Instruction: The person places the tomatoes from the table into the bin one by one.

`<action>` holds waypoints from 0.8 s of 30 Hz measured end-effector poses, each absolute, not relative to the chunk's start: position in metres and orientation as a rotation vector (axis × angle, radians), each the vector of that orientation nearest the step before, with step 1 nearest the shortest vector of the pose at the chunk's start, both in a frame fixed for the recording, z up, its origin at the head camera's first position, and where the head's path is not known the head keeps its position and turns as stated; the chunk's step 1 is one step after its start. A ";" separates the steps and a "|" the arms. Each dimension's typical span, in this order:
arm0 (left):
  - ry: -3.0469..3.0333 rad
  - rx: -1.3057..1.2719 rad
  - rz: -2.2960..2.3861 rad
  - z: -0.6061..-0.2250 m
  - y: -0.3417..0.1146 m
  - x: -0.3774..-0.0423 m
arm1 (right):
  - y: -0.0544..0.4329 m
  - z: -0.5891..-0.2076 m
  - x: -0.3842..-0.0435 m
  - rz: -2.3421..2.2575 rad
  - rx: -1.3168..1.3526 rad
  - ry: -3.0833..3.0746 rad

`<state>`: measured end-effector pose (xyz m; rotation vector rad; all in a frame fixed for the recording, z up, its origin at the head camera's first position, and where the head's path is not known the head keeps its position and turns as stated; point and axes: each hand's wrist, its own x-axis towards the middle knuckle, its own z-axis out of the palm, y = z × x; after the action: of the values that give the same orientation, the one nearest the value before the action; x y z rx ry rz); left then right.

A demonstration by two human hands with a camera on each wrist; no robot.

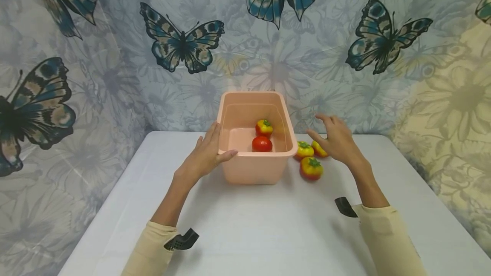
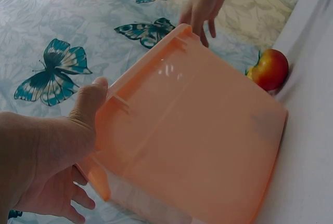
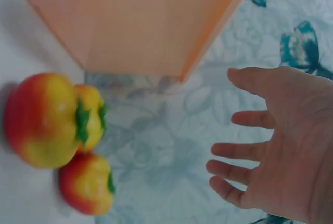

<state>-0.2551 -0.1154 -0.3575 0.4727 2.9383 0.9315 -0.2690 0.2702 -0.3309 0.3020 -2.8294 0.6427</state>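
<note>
A peach-coloured plastic bin (image 1: 253, 168) stands on the table. Inside lie a glossy red tomato-like fruit (image 1: 262, 144) and a red-yellow persimmon-like fruit (image 1: 264, 127) with a green top. My left hand (image 1: 203, 153) rests against the bin's near left corner, its thumb over the front rim and its fingers along the left side. To the right of the bin, several more red-yellow fruits sit together: a near one (image 1: 311, 168), one behind it (image 1: 304, 151) and one partly hidden (image 1: 319, 149). Above them hovers my right hand (image 1: 337, 139), fingers spread and holding nothing.
The white table (image 1: 253, 229) reaches back to a wall covered with butterfly-print cloth (image 1: 184, 46). Black straps (image 1: 182, 240) hang at the sleeve cuffs.
</note>
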 end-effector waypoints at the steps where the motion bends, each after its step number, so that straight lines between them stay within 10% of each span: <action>1: 2.938 0.473 0.930 -0.357 -0.115 -0.255 | 0.274 -0.333 -0.270 0.642 0.284 -2.849; 24: 2.934 0.484 0.935 -0.356 -0.114 -0.253 | 0.339 -0.399 -0.307 0.713 0.117 -3.207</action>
<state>-0.2530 -0.1145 -0.3564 0.4839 2.9341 0.9354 -0.3071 0.3386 -0.3991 0.1169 -3.2073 0.7127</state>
